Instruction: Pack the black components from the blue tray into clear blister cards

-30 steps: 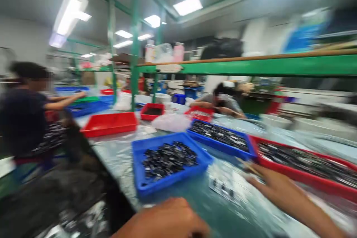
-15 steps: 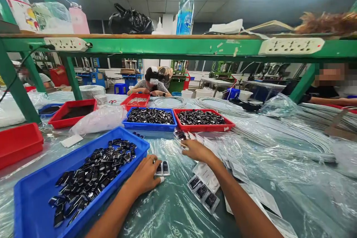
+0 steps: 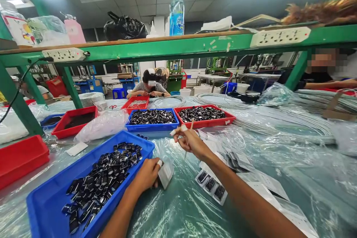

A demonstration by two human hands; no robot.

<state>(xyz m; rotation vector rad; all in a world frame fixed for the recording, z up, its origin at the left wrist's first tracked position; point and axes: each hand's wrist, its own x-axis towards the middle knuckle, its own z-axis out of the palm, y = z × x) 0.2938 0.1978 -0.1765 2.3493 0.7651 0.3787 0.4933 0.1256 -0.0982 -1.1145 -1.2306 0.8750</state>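
My left hand [image 3: 149, 173] pinches a small white-backed pack [image 3: 166, 173], tilted up beside the right wall of a large blue tray [image 3: 41, 193] that holds many black pieces [image 3: 103, 178]. Above the plastic-covered table, my right hand [image 3: 191, 142] grips a thin stick [image 3: 186, 152] between bent fingers; white coverings show on its fingertips. Under my right forearm lies a clear pack with black pieces [image 3: 210, 185]. More white-backed packs [image 3: 262, 182] overlap to the right of it.
Ahead stand a blue tray [image 3: 152, 128] and a red tray [image 3: 206, 123] of black pieces. An empty red tray [image 3: 22, 160] is at left, coiled cables [image 3: 306, 130] at right. A green shelf beam [image 3: 167, 47] crosses above. A person [image 3: 149, 85] sits opposite; another is at right.
The pack by my left hand has been lifted and tipped, its white back now showing. My right hand has drawn back from the row of packs, and the thin stick is now visible in it. The view has tilted.
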